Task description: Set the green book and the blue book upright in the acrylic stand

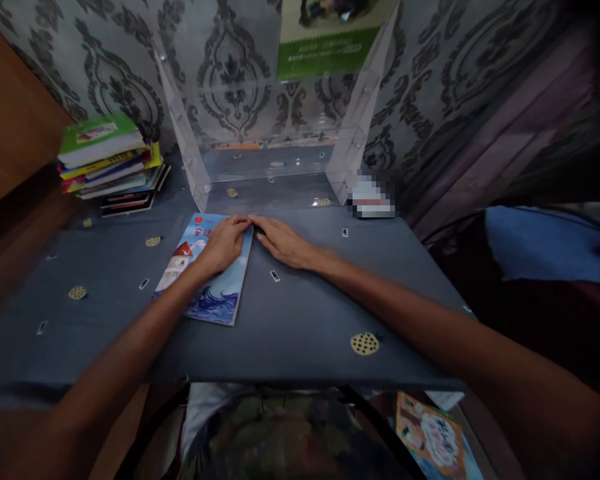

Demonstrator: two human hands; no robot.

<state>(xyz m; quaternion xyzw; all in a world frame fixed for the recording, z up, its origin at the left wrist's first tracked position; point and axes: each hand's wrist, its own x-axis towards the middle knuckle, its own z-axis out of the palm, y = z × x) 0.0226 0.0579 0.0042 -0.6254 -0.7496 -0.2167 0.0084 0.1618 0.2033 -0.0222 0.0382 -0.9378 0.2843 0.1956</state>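
Note:
A thin paperback book (220, 303) with a blue cover, a red-roofed house and dark waves lies flat on the cloth-covered table. My left hand (226, 245) rests on the upper right part of its cover, fingers stretched out towards the top right corner. From the right, my right hand (283, 245) reaches to that same corner with its fingers extended and its thumb apart. The fingertips of both hands come close together there. Part of the cover's title is hidden under my left hand.
Behind the book stands a clear plastic rack (200, 187), with a green-edged book (325, 57) high on it. A stack of books (105, 160) sits at the back left. A pixelated object (373, 197) is right of the rack. Below the table's front edge shows an orange-covered book (430, 433).

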